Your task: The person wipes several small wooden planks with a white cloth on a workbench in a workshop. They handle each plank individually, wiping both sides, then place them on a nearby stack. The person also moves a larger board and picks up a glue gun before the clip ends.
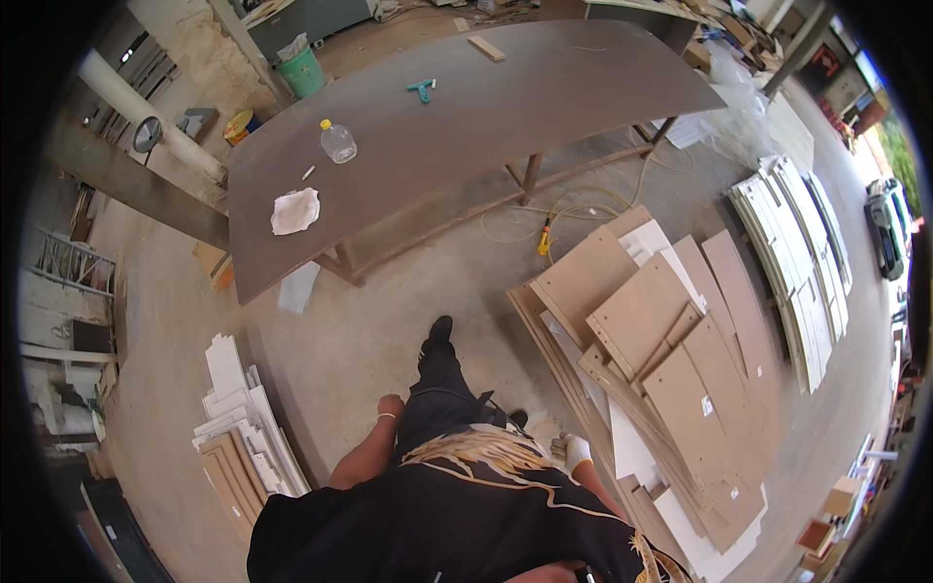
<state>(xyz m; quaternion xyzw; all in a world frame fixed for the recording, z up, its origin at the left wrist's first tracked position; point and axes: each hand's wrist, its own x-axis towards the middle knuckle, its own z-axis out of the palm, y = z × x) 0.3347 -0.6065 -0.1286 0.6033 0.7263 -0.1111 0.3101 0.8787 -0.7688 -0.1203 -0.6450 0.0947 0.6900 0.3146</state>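
My left hand (391,406) is bare, with a pale band at the wrist, and hangs beside my dark trousers. Its fingers are too small to make out, and no object shows at it. On the other side, my right hand (573,450) wears a white glove, its fingers curled with nothing visible in them. Nearest to the right hand is a large stack of brown and white panels (646,316) on the floor. A smaller stack of white and brown panels (238,418) lies to the left of my left hand.
Ahead stands a long brown table (466,121). On it are a clear bottle (338,143) with a yellow cap, a whitish cloth (295,211), a teal tool (421,90) and a wood strip (487,49). A yellow-handled tool (544,240) with a hose lies on the floor. White panels (792,262) are stacked farther right.
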